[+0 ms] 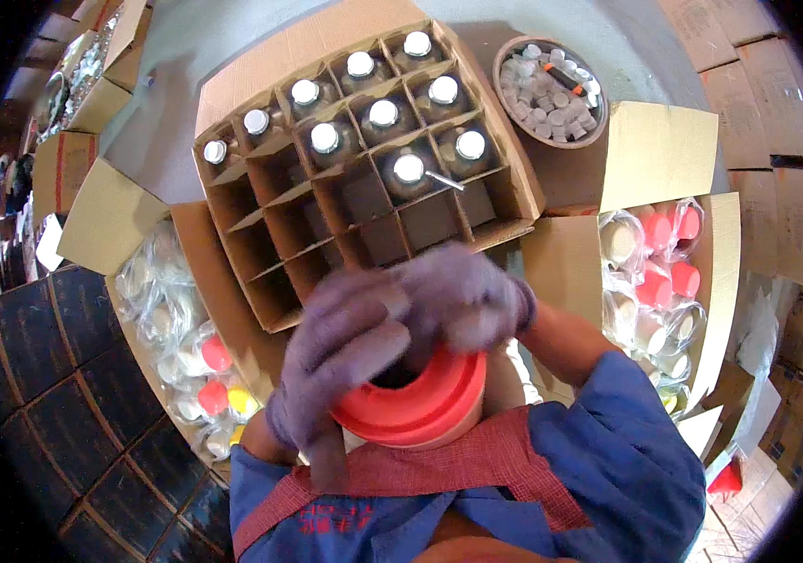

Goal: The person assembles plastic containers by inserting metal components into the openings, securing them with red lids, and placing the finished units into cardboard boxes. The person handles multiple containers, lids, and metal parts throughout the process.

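Note:
Both my hands wear grey-purple work gloves and meet in front of my chest, blurred by motion. My left hand (350, 352) has its fingers bent inward over a dark shape that I cannot make out. Beside it, my right hand (477, 296) is curled, its fingertips mostly hidden. Just below them is a wide red ring-shaped rim (411, 413) of a round container, with a dark opening. Beyond my hands stands an open carton (523, 178) with cardboard dividers. Several dark bottles with white caps (383, 114) stand in its far cells, and a thin light stick (446, 180) lies beside one cap.
A round tub (552, 144) of pale caps, with an orange-and-black tool (563, 79) on top, stands at the far right. Open boxes of plastic-wrapped, red-capped containers flank me, left (197, 281) and right (561, 272). Stacked cartons (739, 103) line the right side; dark boxes (73, 375) lie left.

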`<move>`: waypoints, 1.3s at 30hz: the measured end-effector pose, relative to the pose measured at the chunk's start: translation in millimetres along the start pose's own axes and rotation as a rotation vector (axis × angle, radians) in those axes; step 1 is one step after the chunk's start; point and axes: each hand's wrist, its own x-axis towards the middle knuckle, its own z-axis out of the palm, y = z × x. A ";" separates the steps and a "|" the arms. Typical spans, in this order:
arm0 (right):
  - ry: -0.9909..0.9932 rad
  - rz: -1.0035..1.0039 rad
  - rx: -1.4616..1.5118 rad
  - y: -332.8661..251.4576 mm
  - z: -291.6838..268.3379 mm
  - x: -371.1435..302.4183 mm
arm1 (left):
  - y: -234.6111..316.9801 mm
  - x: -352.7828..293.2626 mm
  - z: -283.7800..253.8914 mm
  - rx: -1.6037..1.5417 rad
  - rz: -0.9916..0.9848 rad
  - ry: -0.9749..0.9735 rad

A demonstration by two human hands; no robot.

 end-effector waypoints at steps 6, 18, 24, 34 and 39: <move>0.494 0.646 0.857 55.4 -16.2 8.7 | -19.0 27.8 -20.5 0.196 -0.177 0.119; 1.323 0.800 0.680 146.5 -58.4 -108.6 | -360.5 -63.0 -10.1 1.049 -0.975 -0.110; 1.088 0.515 -0.535 112.3 -31.5 -108.7 | -231.3 -18.8 -62.2 0.997 -0.714 -0.016; 0.712 0.393 0.430 13.9 66.7 -41.1 | 89.8 -7.2 -67.2 0.452 -0.253 0.217; 0.598 0.121 0.308 -64.5 144.6 -54.0 | 138.1 -29.7 -12.3 0.690 0.028 0.417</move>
